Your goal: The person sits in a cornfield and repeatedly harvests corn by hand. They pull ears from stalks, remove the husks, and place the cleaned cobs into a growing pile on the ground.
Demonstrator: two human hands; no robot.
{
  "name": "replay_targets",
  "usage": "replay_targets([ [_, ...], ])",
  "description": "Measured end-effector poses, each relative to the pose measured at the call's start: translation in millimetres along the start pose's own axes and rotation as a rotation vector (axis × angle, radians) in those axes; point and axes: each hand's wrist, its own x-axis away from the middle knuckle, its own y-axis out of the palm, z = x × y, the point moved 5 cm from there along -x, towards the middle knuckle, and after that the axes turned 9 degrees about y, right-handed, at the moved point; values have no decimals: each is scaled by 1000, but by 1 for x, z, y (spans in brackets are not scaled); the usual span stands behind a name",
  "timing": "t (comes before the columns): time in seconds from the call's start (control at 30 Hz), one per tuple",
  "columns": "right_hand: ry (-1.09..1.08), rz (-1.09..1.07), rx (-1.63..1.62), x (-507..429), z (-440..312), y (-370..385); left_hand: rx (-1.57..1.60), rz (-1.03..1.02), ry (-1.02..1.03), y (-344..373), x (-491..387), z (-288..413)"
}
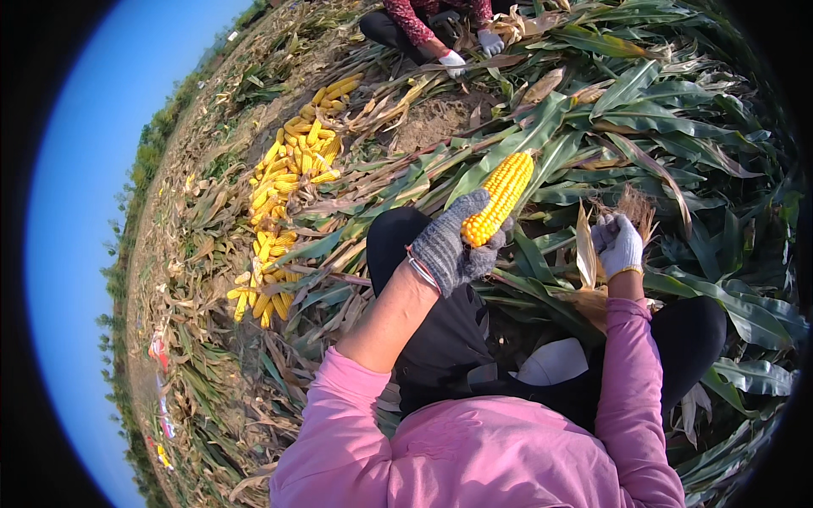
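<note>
A bare yellow ear of corn [500, 197] rests in my left hand [458, 244], which wears a grey striped knit glove. The fingers wrap its lower part, and the tip slants up and away from me. My right hand [617, 246], in a white glove, is curled closed over the cut cornstalks [559, 133]. Brown corn silk [635, 206] sticks out just beyond its fingers, and a dry husk [585, 251] stands beside it. Its fingers seem to pinch the silk or husk, though the grip is partly hidden.
A long heap of husked corn ears [286, 171] lies on the ground to my left. Across the stalks sits another person [438, 25] with white-gloved hands near the leaves. Dry leaves and bare soil [438, 120] surround the stalks. My bent knees [692, 343] frame the working spot.
</note>
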Motion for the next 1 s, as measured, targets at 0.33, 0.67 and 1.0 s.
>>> replay_targets([
  [0.33,-167,57,676,-13,38,-13,-60,306,1069,-73,-2,264],
  [0.67,-664,452,1605,-31,49,-55,-546,134,18,-30,-190,-21],
  [1.0,-619,605,1536,-43,51,-68,-1473,-120,235,-97,-331,-140],
])
